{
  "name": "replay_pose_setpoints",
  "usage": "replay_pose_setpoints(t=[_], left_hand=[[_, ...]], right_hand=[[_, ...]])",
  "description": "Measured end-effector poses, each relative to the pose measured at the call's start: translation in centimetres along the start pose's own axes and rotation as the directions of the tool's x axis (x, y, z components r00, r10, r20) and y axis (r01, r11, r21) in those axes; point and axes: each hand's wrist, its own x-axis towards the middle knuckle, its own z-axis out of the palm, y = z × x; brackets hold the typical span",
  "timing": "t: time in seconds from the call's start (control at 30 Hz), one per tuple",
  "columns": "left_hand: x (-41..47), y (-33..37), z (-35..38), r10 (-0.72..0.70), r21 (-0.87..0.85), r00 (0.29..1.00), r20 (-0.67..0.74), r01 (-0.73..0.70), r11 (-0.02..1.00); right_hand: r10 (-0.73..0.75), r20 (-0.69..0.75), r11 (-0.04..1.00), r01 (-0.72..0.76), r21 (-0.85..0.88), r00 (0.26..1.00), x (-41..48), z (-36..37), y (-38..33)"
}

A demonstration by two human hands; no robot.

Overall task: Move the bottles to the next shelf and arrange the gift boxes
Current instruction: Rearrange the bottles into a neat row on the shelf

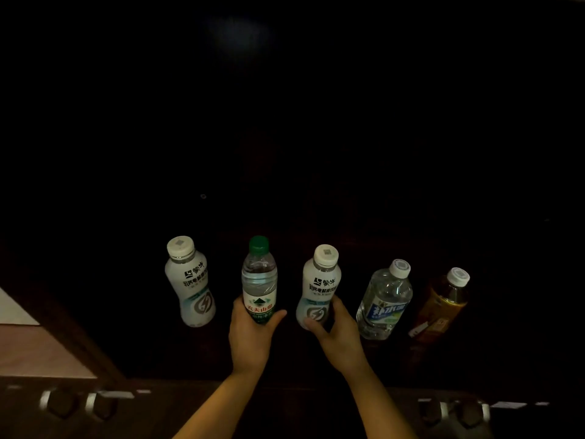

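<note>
Five bottles in one row on a dark shelf, caps toward the far side, listed left to right.

1. White bottle: white cap, dark lettering, standing free at the left end.
2. Green-cap bottle: clear, with a white and green label. The left hand grips its lower part, fingers curled round the left side and thumb across the front of the label.
3. Second white bottle: same make as item 1. The right hand grips its base, thumb on the near left side and fingers wrapped behind on the right.
4. Clear bottle: white cap, blue label, leaning right in this view, near the right hand but apart from it.
5. Amber bottle: white cap, brown liquid, at the right end.

The gloom possibly hides whether items 2 and 3 rest on the shelf or are lifted; I cannot tell.

Also: metal fittings along the shelf's near edge, and a pale surface at lower left.
</note>
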Motion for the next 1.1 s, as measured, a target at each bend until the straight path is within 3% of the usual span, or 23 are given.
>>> replay_pose_setpoints(t=[0.2,0.4,0.53,0.6,0.7,0.87,0.97,1.1], left_hand=[[-0.4,-0.4,-1.7,0.058,-0.012,0.996,0.061,-0.058,0.998],[-2.6,-1.2,-5.9,0.070,0.091,0.993,0.097,-0.079,0.993],[-4.0,-1.9,-9.5,0.236,0.139,0.972,-0.019,-0.231,0.963],[-3.5,-2.3,-10.9,0.280,0.186,0.950,-0.135,-0.254,0.949],[-1.5,-2.6,-12.2,0.267,0.220,0.931,-0.249,-0.214,0.952],[2.0,-1.9,-11.7,0.109,0.097,0.980,-0.165,-0.094,0.991],[3.6,-1.9,-11.1,0.103,0.056,0.987,-0.127,-0.097,0.994],[4.8,-2.3,-10.7,0.094,0.017,0.990,-0.106,-0.093,0.996]], right_hand=[[0.007,0.015,0.999,-0.008,0.051,1.000,-0.9,-0.3,-0.5],[0.038,-0.210,0.999,-0.030,0.042,0.977,-4.4,-0.2,-3.2],[-0.098,-0.347,0.987,0.137,0.088,0.933,-6.9,1.0,-6.1],[-0.219,-0.345,0.968,0.248,0.043,0.913,-7.7,2.3,-7.5],[-0.293,-0.246,0.954,0.301,-0.004,0.924,-7.7,4.9,-9.3],[-0.300,-0.095,0.953,0.303,0.016,0.949,-6.6,8.6,-11.5],[-0.292,-0.121,0.955,0.296,0.011,0.949,-5.9,9.9,-11.5],[-0.252,-0.257,0.967,0.249,-0.045,0.933,-5.3,10.5,-11.1]])
